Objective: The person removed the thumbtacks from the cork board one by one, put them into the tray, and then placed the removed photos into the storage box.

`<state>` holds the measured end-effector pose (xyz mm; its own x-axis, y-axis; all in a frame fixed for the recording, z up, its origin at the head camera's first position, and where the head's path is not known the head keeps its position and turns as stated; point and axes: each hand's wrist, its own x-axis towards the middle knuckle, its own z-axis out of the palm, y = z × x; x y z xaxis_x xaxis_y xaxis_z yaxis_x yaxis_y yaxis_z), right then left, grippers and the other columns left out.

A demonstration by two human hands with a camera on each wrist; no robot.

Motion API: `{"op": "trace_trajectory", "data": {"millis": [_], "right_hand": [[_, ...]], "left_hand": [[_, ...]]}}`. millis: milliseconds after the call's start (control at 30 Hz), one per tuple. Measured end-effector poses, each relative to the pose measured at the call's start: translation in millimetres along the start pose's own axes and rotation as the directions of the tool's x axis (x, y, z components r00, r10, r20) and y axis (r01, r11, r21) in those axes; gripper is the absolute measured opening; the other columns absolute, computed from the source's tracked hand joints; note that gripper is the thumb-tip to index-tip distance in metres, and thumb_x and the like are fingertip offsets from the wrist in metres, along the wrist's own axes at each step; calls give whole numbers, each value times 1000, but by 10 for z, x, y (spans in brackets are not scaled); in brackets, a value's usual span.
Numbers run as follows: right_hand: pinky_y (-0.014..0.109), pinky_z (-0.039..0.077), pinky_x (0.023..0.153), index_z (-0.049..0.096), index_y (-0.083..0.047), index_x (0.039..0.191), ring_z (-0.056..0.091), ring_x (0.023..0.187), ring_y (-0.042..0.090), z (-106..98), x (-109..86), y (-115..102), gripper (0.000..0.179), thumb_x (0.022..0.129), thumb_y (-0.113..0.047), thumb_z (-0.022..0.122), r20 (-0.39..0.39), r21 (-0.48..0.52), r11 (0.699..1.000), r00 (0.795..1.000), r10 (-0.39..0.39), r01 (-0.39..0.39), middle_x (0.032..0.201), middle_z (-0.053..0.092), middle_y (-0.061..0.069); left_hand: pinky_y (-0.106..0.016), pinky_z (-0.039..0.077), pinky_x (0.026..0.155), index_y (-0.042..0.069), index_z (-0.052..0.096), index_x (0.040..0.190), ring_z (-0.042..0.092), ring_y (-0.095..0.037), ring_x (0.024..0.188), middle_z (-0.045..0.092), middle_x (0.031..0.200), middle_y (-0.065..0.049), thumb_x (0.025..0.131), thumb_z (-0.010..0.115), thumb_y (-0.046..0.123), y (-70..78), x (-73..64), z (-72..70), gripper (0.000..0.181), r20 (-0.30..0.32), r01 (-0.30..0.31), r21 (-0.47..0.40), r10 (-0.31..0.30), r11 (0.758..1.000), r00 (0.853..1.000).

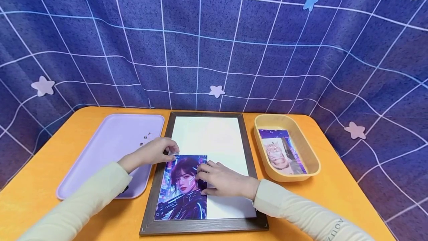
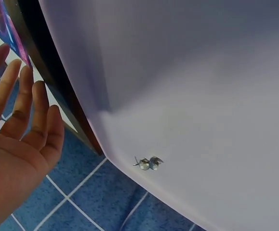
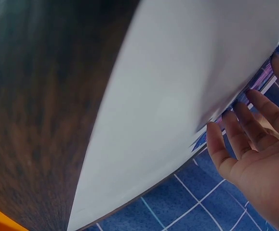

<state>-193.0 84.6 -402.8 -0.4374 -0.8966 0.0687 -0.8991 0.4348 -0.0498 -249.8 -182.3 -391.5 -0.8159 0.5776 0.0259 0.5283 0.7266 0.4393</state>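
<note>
A printed picture (image 1: 184,192) of a dark-haired figure with a gun lies on the lower left of a white board (image 1: 207,133) with a dark wooden frame (image 1: 249,148). At the picture's upper left corner is my left hand (image 1: 155,151), thumb tip by the corner and fingers bent over the edge; the left wrist view shows its fingers (image 2: 26,101) apart and loosely bent. My right hand (image 1: 229,181) rests its spread fingertips on the picture's right side. In the right wrist view the fingers (image 3: 240,130) touch the print's edge.
Left of the frame lies a purple tray (image 1: 110,140) with small shiny metal pieces (image 2: 149,163) and a dark item (image 1: 125,189) partly behind the left sleeve. On the right a yellow bin (image 1: 309,151) holds several prints, including a cat picture (image 1: 277,155). A blue gridded curtain (image 1: 214,55) hangs behind the orange table (image 1: 77,129).
</note>
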Motion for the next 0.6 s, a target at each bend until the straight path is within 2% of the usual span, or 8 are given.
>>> {"op": "trace_trajectory", "data": {"millis": [300,600], "right_hand": [[27,43,91,56,-15,118,47,109,12,-10,4,-5,38,86,-36,60,14,1,1000,1000,9,-9,121,51,-3],[27,43,92,56,-15,117,48,109,12,-8,2,2,38,86,-36,60,-2,-9,1000,1000,-5,5,120,51,-3]], "left_hand": [[-30,51,71,9,65,91,58,-15,78,63,87,-3,79,69,13,14,-2,21,14,17,-54,-1,54,999,998],[-27,46,69,11,65,91,53,-14,76,59,84,-2,77,71,13,25,10,25,15,22,-44,20,44,999,999]]}}
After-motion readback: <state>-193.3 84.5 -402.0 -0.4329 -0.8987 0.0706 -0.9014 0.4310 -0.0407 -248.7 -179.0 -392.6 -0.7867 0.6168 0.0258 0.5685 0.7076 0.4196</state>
